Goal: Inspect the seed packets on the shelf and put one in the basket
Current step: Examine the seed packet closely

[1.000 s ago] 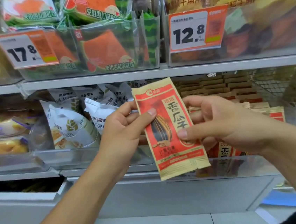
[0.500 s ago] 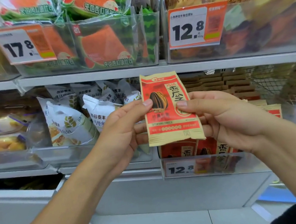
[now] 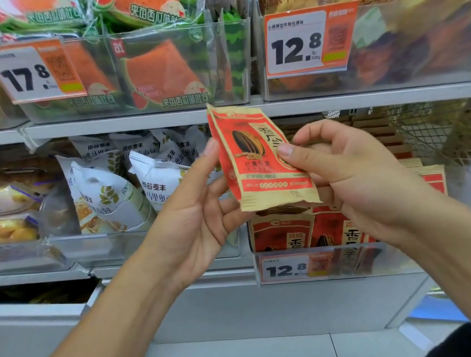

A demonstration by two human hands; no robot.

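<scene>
A red and tan sunflower seed packet (image 3: 258, 161) is held up before the middle shelf, tilted with its top leaning left. My right hand (image 3: 353, 177) pinches its right edge between thumb and fingers. My left hand (image 3: 194, 211) supports it from the left, with the thumb tip at its left edge and the fingers behind its lower part. More seed packets (image 3: 306, 229) of the same kind stand in a clear bin below it. No basket is in view.
White bread bags (image 3: 119, 187) fill the clear bin to the left. The upper shelf (image 3: 135, 122) carries watermelon-print bags (image 3: 165, 75) and bins with price tags (image 3: 307, 40). A wire mesh rack (image 3: 433, 134) stands at the right. White floor tiles lie below.
The packet has risen slightly and turned, its top now leaning left. My left thumb has slid to the packet's left edge. The right hand keeps its pinch.
</scene>
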